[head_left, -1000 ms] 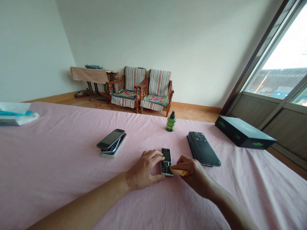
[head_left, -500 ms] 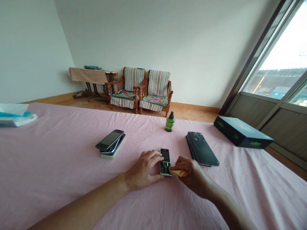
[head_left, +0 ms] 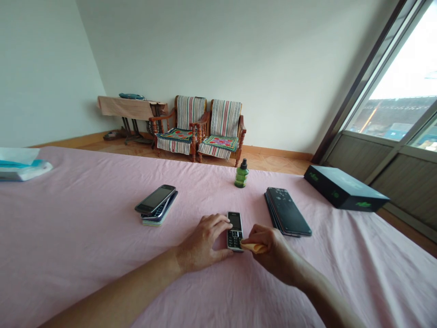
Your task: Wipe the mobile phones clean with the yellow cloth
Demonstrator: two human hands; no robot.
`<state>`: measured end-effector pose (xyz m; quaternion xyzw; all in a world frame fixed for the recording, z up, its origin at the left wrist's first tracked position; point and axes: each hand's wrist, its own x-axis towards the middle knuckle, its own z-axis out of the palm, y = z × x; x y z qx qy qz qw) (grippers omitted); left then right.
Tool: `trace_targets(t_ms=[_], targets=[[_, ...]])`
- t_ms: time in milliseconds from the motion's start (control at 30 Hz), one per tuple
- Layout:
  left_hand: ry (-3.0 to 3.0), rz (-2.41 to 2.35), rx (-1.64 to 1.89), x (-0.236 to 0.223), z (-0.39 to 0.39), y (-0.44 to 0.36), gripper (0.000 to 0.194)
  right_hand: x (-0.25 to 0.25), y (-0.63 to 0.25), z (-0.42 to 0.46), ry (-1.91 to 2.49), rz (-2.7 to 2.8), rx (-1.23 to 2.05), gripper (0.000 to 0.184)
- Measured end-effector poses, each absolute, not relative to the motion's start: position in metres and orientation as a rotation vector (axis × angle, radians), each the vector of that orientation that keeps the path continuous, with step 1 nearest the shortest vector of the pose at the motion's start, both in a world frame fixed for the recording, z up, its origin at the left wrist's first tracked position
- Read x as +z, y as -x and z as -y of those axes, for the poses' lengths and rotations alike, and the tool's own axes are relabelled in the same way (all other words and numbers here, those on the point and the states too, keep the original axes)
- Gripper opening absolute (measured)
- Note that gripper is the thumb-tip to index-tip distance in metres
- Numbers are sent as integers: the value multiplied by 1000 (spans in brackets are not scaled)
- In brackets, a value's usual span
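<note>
A small black keypad phone (head_left: 235, 229) lies flat on the pink cloth (head_left: 85, 237) covering the table. My left hand (head_left: 203, 242) rests on the cloth with its fingers curled against the phone's left edge, steadying it. My right hand (head_left: 269, 248) is closed on a small folded yellow cloth (head_left: 254, 247), whose tip touches the phone's lower right corner by the keys.
A stack of phones (head_left: 157, 204) lies to the left, a stack of dark smartphones (head_left: 287, 212) to the right. A green spray bottle (head_left: 241, 174) stands behind. A black box (head_left: 344, 188) sits far right, a tissue pack (head_left: 20, 164) far left.
Both hands and the keypad phone stay almost where they were. The view has drifted slightly, and the yellow cloth has shifted a little along the phone's lower edge.
</note>
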<state>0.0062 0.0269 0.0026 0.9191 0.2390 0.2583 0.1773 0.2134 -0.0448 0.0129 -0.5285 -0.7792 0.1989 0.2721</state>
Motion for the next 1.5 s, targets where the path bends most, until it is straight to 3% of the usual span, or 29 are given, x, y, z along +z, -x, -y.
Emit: trace_targets(t_ms=[167,1500], targets=[[-2600,-672,731,2,-28,-6,54,8,-210,41,1441,2011,421,25],[-2549,-598,767,1,-29,-8,47,13,-193,39,1439,2020,418,26]])
